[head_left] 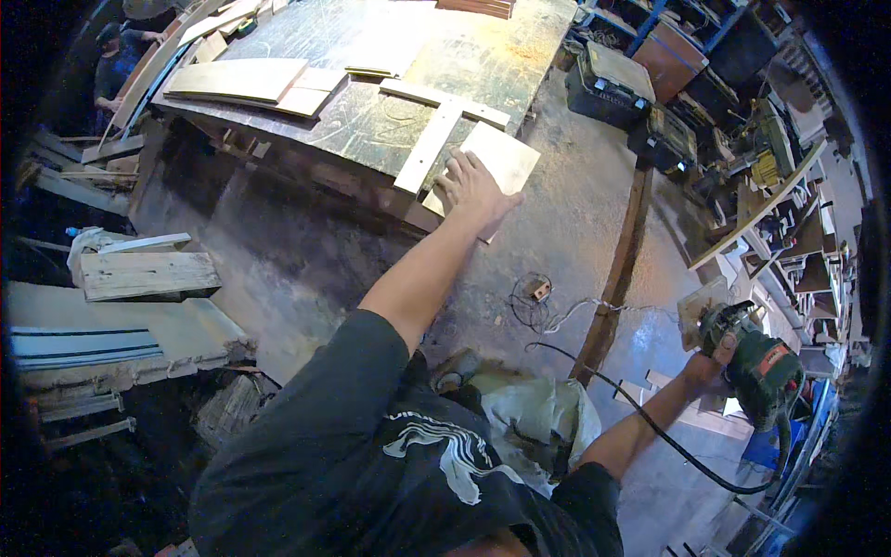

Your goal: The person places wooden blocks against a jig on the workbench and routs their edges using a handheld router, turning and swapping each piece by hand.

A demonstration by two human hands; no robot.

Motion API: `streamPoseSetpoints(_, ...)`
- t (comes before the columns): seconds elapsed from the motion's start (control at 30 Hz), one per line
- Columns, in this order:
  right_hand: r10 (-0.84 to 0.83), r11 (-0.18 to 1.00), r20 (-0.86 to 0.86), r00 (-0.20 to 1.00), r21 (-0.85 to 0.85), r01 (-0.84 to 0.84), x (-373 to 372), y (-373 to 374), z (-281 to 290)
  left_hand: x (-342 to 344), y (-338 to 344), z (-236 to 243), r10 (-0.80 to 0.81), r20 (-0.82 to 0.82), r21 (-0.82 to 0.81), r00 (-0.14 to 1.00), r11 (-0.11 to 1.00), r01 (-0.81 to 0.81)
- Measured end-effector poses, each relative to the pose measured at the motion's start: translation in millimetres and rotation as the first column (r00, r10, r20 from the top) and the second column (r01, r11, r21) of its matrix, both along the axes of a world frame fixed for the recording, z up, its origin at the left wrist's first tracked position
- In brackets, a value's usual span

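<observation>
My left hand [475,195] lies with spread fingers on a pale square wooden board [509,160] at the near right corner of the workbench [357,139]. The board juts past the bench edge. Against its left side sits a T-shaped wooden guide [431,148] of two joined strips. Out to the right, away from the bench, my right hand [713,364] is closed on a green corded power tool, which looks like a router [766,369], held with its square clear base plate [703,311] turned toward the upper left. My right fingers are partly hidden by it.
A black cable [640,408] hangs from the tool; a small socket block [537,290] with coiled wire lies on the floor. Planks [237,79] rest on the bench. Tool cases [608,84] and a wood rack stand right. Stacked boards [148,274] lie left. Another person [116,70] is far left.
</observation>
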State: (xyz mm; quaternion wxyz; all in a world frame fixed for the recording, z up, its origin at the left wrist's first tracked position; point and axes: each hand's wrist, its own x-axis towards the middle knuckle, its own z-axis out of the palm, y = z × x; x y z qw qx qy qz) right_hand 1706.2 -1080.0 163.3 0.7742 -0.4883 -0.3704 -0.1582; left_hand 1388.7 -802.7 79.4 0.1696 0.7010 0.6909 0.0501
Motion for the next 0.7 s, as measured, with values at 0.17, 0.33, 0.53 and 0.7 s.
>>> streamPoseSetpoints(0.17, 0.088, 0.988, -0.006, 0.996, -0.123, -0.088, 7, -7, -12, -18, 22, -10, -0.075, -0.043, 0.163, 0.996, 0.983, 0.081)
streamPoseSetpoints(0.33, -0.152, 0.972, 0.151, 0.977, -0.155, 0.175, -42, -3, 5, -15, 37, -10, -0.19, -0.001, 0.175, 0.982, 0.967, 0.187)
streamPoseSetpoints(0.53, -0.178, 0.951, 0.266, 0.947, -0.199, 0.235, -99, 7, 20, -16, 69, -26, -0.256, 0.07, 0.251, 0.964, 0.94, 0.232)
streamPoseSetpoints(0.7, -0.062, 0.964, 0.095, 0.994, -0.251, 0.084, -104, -9, 18, -62, -1, -14, -0.741, -0.116, 0.146, 0.661, 0.645, 0.75)
